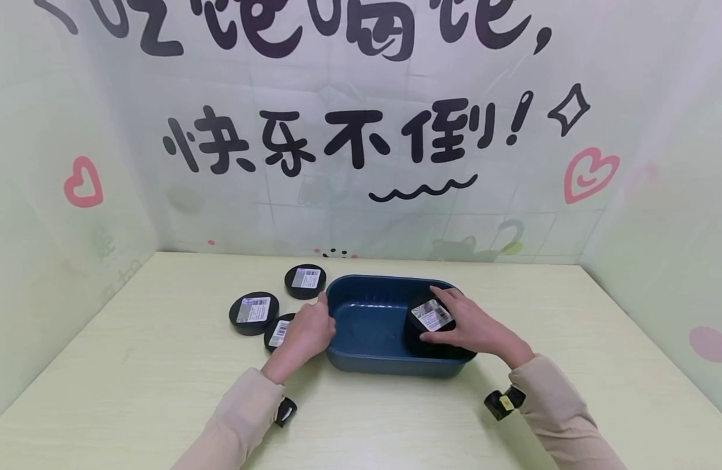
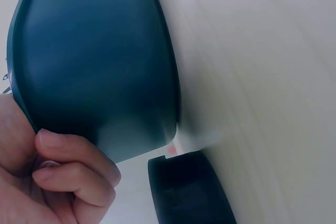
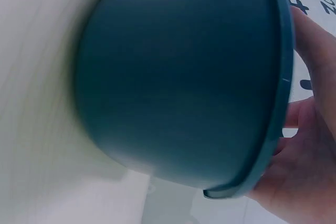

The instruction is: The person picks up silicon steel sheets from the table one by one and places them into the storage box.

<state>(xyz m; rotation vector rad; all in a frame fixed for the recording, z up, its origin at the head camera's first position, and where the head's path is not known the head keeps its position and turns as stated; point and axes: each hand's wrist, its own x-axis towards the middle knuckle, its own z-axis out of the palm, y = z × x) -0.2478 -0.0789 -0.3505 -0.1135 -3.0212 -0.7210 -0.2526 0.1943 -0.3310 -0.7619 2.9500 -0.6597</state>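
A dark blue oblong plastic basin (image 1: 369,326) stands on the table. My left hand (image 1: 310,328) grips its left rim; in the left wrist view that hand's fingers (image 2: 79,153) curl at the edge of the basin (image 2: 100,72). In the basin's right end, my right hand (image 1: 472,323) holds a round black container (image 1: 431,314) with a silvery label on top, thumb and fingers on opposite sides. Whether another container lies beneath it I cannot tell. The basin wall (image 3: 184,77) hides the container and the fingertips in the right wrist view, where part of my right hand (image 3: 307,156) shows.
Left of the basin lie more labelled round black containers: one at the back (image 1: 305,281), one farther left (image 1: 254,313), and one (image 1: 279,333) partly covered by my left hand. A printed curtain (image 1: 337,222) rises behind the pale wooden table (image 1: 132,365) and at both sides.
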